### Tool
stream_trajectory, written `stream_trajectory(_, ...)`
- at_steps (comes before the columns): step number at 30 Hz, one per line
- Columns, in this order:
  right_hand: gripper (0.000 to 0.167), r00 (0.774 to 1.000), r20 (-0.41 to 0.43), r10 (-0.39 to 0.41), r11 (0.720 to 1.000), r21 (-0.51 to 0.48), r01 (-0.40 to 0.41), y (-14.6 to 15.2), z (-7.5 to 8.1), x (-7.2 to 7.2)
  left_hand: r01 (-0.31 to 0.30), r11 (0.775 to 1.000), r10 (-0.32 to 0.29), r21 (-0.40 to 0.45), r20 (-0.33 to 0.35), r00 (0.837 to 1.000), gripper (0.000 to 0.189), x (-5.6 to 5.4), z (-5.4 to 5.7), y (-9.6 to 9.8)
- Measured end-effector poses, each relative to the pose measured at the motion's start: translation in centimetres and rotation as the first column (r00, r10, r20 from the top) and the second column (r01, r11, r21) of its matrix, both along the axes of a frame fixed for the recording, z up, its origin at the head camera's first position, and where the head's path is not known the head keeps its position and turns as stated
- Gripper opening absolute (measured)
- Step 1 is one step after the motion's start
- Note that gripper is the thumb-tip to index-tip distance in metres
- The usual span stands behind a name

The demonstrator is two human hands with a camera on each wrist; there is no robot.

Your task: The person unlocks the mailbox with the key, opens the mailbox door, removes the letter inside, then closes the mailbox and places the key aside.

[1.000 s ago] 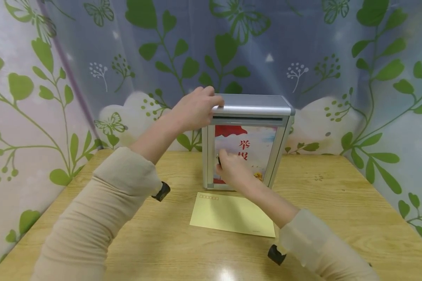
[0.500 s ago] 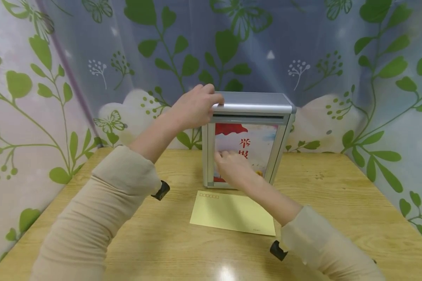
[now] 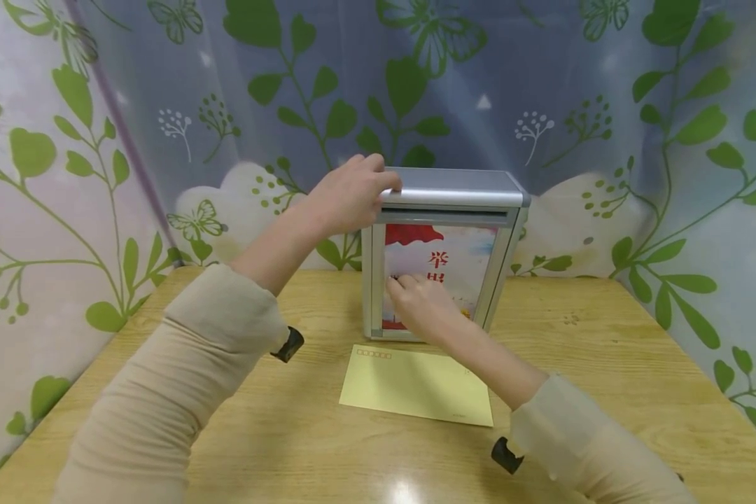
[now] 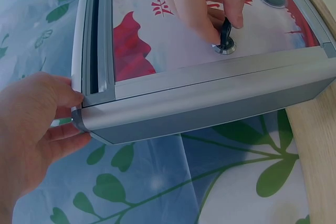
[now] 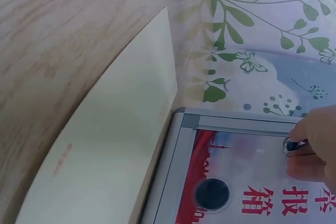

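Note:
A silver-grey metal letter box (image 3: 463,183) stands upright on the table, with a slot near its top and a red-and-white printed front panel. At its upper left corner my left hand (image 3: 354,194) grips the edge; in the left wrist view the thumb lies on the slot side and fingers reach round behind. My right hand (image 3: 423,305) is at the left part of the front panel. It pinches a black-headed key (image 4: 226,31) that sits in the round metal lock (image 4: 226,48). The head view hides the lock behind the fingers.
A yellow envelope (image 3: 409,388) lies flat on the wooden table (image 3: 605,392), just in front of the box, partly beneath the right forearm. Behind the box hangs a cloth (image 3: 466,105) printed with leaves and butterflies. The front panel has a round dark window (image 5: 212,194).
My right hand has turned at the key, and its wrist has shifted slightly to the right. The left hand keeps its hold on the box corner; box and envelope stay put.

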State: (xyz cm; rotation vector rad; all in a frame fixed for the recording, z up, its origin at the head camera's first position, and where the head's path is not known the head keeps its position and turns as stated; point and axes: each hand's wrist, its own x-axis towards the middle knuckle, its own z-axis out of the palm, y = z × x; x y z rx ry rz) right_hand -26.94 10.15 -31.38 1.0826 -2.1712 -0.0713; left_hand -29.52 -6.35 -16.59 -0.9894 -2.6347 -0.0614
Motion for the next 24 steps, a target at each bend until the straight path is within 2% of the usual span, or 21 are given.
stream_trajectory(4, 0.008, 0.999, 0.051, 0.014, 1.000, 0.001, -0.014, 0.0, 0.4, -0.1, 0.000, 1.000, 0.000, 0.001, 0.000, 1.000, 0.032, 0.1, 0.0, 0.0)
stream_trajectory(9, 0.007, 0.992, 0.121, -0.019, 0.999, 0.028, 0.016, -0.2, 1.0, 0.0, 0.006, 1.000, -0.006, 0.007, -0.002, 1.000, 0.031, 0.2, 0.0, 0.0)
stream_trajectory(19, 0.010, 0.986, 0.123, -0.113, 0.987, 0.129, 0.097, -0.7, 1.7, 0.4, -0.003, 1.000, 0.003, -0.003, -0.001, 1.000, 0.031, 0.2, 0.0, 0.0)
stream_trajectory(24, 0.008, 0.980, 0.143, -0.138, 0.988, 0.093, 0.125, -0.8, 1.6, 0.4, -0.006, 1.000, 0.006, 0.000, 0.000, 1.000, 0.030, 0.2, -0.1, 0.1)
